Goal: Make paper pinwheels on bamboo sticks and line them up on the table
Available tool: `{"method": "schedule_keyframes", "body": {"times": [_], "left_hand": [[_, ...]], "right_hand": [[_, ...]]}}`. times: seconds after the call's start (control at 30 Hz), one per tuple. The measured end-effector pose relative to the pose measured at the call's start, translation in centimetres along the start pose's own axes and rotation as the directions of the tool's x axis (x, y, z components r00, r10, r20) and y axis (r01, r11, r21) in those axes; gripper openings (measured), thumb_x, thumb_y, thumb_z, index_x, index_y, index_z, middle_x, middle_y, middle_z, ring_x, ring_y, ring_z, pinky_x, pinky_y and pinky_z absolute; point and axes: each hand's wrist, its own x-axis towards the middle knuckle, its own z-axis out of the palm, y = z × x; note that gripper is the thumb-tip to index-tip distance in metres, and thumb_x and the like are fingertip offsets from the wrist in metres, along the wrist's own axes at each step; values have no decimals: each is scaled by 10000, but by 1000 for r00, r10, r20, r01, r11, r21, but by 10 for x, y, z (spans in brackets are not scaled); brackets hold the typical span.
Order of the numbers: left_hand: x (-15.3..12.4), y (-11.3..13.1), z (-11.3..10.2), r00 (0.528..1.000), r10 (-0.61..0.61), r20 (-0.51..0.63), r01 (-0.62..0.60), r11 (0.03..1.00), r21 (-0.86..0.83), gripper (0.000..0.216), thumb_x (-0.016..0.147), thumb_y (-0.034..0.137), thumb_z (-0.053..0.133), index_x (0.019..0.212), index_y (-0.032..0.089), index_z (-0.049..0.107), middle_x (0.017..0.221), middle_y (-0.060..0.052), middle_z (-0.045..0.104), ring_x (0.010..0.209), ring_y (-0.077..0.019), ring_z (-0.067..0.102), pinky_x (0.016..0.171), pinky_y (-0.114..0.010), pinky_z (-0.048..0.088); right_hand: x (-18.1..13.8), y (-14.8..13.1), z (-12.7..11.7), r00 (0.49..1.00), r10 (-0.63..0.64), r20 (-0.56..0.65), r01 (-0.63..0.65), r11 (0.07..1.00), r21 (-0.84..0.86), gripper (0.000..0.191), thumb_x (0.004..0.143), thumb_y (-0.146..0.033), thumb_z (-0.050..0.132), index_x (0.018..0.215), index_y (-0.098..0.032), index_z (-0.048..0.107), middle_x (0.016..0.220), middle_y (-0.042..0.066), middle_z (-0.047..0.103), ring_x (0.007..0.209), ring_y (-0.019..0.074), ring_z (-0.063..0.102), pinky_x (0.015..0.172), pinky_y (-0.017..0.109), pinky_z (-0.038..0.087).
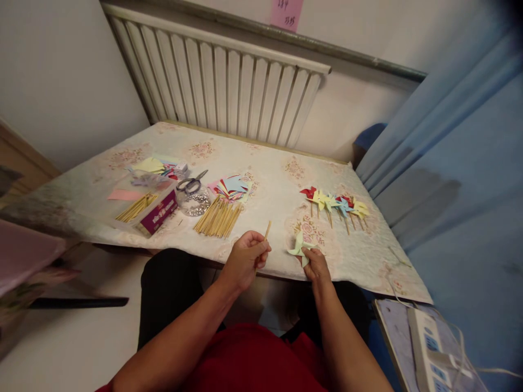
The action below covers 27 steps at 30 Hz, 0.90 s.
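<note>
My left hand [247, 257] is closed around a thin wooden stick [268, 230], its tip pointing up above the fingers. To its right, my right hand [317, 264] pinches a pale green paper pinwheel [299, 246] over the table's front edge. No stick shows on this pinwheel. Left of my hands lies a row of wooden sticks [218, 218], side by side. Behind them is a pile of cut coloured paper pieces [233, 188]. Finished-looking paper pinwheels on sticks [327, 201] in red, yellow and blue lie together at the right.
A clear round container of small metallic bits [193, 204] has scissors [192, 184] across its top. Beside it stands a box with sticks [157, 216]. More coloured paper [149, 165] lies behind. A blue curtain [461, 141] borders the right, near a power strip [431, 348].
</note>
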Motion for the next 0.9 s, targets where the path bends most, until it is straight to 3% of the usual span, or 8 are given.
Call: {"method": "schedule_keyframes", "body": {"times": [0.43, 0.67, 0.8, 0.9], "left_hand": [[2, -2, -5, 998, 24, -52, -23, 999, 34, 255, 687, 264, 705, 724, 168, 472, 654, 19, 558, 464, -36, 401, 410, -162, 204], [1, -2, -9, 999, -4, -40, 4, 1000, 12, 281, 685, 290, 728, 735, 164, 482, 663, 14, 562, 471, -35, 403, 415, -156, 216], [1, -4, -9, 1000, -2, -7, 2, 1000, -2, 277, 684, 285, 740, 742, 157, 500, 676, 11, 572, 477, -35, 410, 419, -159, 218], [0, -3, -8, 1000, -5, 17, 5, 1000, 0, 273, 684, 293, 751, 764, 155, 530, 696, 11, 580, 483, -39, 427, 425, -168, 234]], "right_hand": [[-5, -2, 5, 1000, -4, -7, 4, 1000, 2, 366, 443, -148, 877, 626, -177, 562, 659, -11, 688, 601, 155, 662, 604, 289, 611], [-42, -29, 48, 989, -100, 109, 102, 995, -16, 264, 547, -216, 836, 701, -165, 629, 666, -9, 668, 589, 123, 623, 608, 234, 552], [-81, -55, 85, 932, -226, 283, 251, 967, -53, 242, 568, -210, 814, 766, -193, 675, 728, -6, 676, 646, 133, 609, 619, 244, 504], [-113, -72, 109, 827, -300, 475, 417, 894, -162, 157, 621, -223, 800, 671, -195, 654, 709, -2, 644, 670, 137, 590, 638, 256, 475]]}}
